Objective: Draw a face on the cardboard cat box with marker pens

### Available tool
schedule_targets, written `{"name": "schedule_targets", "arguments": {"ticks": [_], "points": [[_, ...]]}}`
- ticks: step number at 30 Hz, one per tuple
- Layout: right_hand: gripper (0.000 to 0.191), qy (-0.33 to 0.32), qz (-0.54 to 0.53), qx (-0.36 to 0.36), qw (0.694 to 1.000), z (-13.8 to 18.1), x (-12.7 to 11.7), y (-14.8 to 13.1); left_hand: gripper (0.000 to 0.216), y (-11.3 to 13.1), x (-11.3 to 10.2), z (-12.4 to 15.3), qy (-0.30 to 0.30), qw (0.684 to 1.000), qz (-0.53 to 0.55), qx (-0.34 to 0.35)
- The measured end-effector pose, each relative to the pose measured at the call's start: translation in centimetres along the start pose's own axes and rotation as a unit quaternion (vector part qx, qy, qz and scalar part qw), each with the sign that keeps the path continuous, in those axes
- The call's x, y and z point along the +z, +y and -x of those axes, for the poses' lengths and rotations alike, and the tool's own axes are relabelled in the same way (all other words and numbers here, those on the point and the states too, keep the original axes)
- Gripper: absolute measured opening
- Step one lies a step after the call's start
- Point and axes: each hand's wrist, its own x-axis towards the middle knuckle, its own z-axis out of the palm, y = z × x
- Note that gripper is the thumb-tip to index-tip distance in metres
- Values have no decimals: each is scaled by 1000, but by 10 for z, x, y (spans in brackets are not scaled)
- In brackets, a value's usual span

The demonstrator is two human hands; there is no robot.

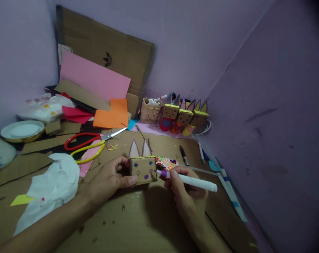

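Observation:
My left hand grips the left edge of a small cardboard animal head with two pointed ears, blue-ringed eyes, a purple nose and a drawn cheek ring. Between the fingers of my right hand is a purple marker with a white barrel. Its purple tip lies at the right side of the cardboard face; whether it touches is hard to tell. Behind my right fingers a patterned, colourful piece shows in part. The head is held just over the cardboard sheet.
Open scissors lie beyond my left hand, near crumpled tissue. Three finished-looking cardboard animals stand at the back beside a small basket. Orange paper leans left of it. A black pen lies at right, by the wall.

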Motion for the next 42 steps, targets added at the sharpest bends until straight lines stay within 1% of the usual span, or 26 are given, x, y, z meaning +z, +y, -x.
{"name": "schedule_targets", "arguments": {"ticks": [8, 15, 19, 22, 25, 31, 36, 39, 42], "points": [[15, -61, 25, -53, 996, -1, 0, 5, 39, 1, -1, 0, -1, 1000, -18, 15], [15, -63, 43, -64, 995, -2, 0, 6, 37, 1, 0, -1, 2, 1000, -18, 16], [15, -64, 40, -52, 996, -2, 0, 6, 39, 1, 0, -1, 6, 1000, -13, 15], [14, -64, 36, -58, 996, -1, 0, 5, 40, 0, 1, 0, 6, 1000, 5, 7], [13, -59, 32, -65, 996, -2, 1, 4, 39, 0, 1, 1, 12, 1000, -1, 9], [14, -54, 39, -65, 996, -2, 1, 4, 39, -3, 0, -3, -4, 1000, 0, 9], [16, -57, 42, -53, 996, -1, 0, 5, 39, -2, 0, -3, -3, 1000, -7, 12], [17, -66, 43, -60, 995, -2, 1, 5, 38, 0, 1, -1, -4, 1000, -1, 9], [17, -61, 45, -62, 995, -2, 0, 6, 37, 2, 1, 0, 0, 1000, -1, 7]]}}
